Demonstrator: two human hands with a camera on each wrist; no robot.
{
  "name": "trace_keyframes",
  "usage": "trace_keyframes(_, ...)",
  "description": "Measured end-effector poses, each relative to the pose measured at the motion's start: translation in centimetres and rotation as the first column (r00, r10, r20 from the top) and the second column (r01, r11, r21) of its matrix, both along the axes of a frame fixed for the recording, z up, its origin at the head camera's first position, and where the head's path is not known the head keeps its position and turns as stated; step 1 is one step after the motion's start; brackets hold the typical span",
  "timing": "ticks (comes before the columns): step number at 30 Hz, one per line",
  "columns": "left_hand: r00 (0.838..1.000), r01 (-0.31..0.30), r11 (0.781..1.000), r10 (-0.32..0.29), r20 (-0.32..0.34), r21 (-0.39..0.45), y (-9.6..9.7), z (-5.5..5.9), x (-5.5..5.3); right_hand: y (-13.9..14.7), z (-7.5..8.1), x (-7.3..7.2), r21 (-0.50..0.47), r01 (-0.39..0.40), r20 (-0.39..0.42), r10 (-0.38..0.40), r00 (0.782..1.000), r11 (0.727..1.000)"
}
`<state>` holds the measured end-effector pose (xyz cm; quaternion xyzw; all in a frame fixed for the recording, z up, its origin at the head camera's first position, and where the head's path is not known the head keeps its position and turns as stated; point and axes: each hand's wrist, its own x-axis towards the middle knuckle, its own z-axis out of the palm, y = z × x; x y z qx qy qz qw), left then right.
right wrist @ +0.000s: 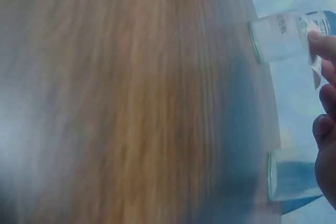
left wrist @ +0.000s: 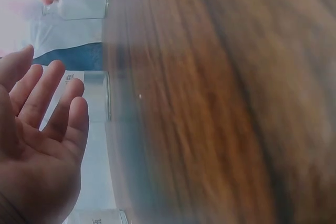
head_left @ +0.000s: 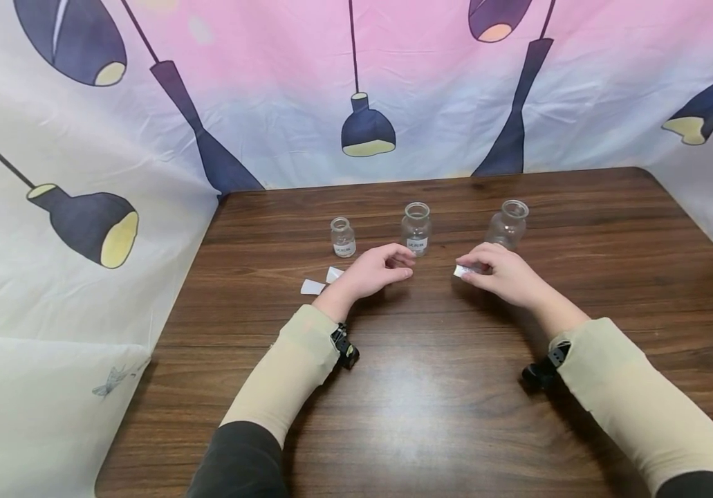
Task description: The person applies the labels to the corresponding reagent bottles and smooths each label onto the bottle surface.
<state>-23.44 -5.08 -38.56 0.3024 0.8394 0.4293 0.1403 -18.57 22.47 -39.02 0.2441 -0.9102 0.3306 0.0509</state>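
Note:
My right hand pinches a small white label with dark print between thumb and fingers, just in front of the right-hand glass jar. That jar shows no label on its visible part. The middle glass jar bears a white printed label low on its front. Close before it, my left hand hovers with relaxed, slightly bent fingers; the left wrist view shows its palm holding nothing. Further left stands a smaller glass jar, also labelled. All three jars are upright and lidless.
Two white paper pieces, one nearer and one partly behind the left wrist, lie on the brown wooden table. A printed cloth with lamp pictures hangs behind and beside the table. Each wrist wears a small black camera.

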Motion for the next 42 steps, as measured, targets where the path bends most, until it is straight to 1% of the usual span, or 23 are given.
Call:
trace_keyframes(3, 1.0, 0.003, 1.0, -0.003, 0.001, 0.005, 0.2, 0.0, 0.0, -0.8, 0.1, -0.5, -0.017, -0.006, -0.007, 0.006, 1.0, 1.0)
trace_keyframes(9, 1.0, -0.005, 1.0, 0.005, -0.002, -0.006, 0.5, 0.0, 0.1, -2.1, 0.4, -1.2, -0.043, 0.002, 0.015, -0.001, 1.0, 0.999)
trace_keyframes(13, 1.0, -0.027, 0.999, 0.027, -0.006, -0.02, 0.6, 0.1, 0.3, -2.9, 0.5, -1.6, -0.058, 0.011, 0.031, -0.009, 0.999, 0.998)
trace_keyframes(16, 0.999, -0.042, 0.999, 0.042, -0.014, -0.027, 0.6, 0.1, 0.3, -3.4, 0.4, -1.7, -0.063, 0.017, 0.025, -0.015, 1.0, 0.998)
trace_keyframes(22, 0.998, -0.053, 0.998, 0.053, -0.021, -0.021, 0.8, 0.2, 0.3, -4.2, 0.3, -1.9, -0.076, 0.021, -0.001, -0.021, 1.0, 0.997)
trace_keyframes(26, 0.998, -0.053, 0.998, 0.053, -0.021, -0.02, 0.9, 0.1, 0.3, -4.6, 0.1, -1.9, -0.082, 0.022, 0.002, -0.022, 1.0, 0.996)
trace_keyframes(33, 0.997, -0.057, 0.998, 0.055, -0.045, -0.033, 1.0, -0.1, 0.3, -5.4, 0.0, -2.0, -0.101, 0.022, -0.012, -0.023, 1.0, 0.995)
trace_keyframes(36, 0.998, -0.056, 0.998, 0.055, -0.045, -0.038, 1.0, -0.2, 0.3, -5.7, 0.0, -2.0, -0.106, 0.024, -0.011, -0.026, 1.0, 0.994)
trace_keyframes(42, 0.998, -0.059, 0.998, 0.058, -0.032, -0.019, 1.1, -0.3, 0.3, -6.0, 0.0, -1.9, -0.115, 0.021, -0.01, -0.023, 1.0, 0.993)
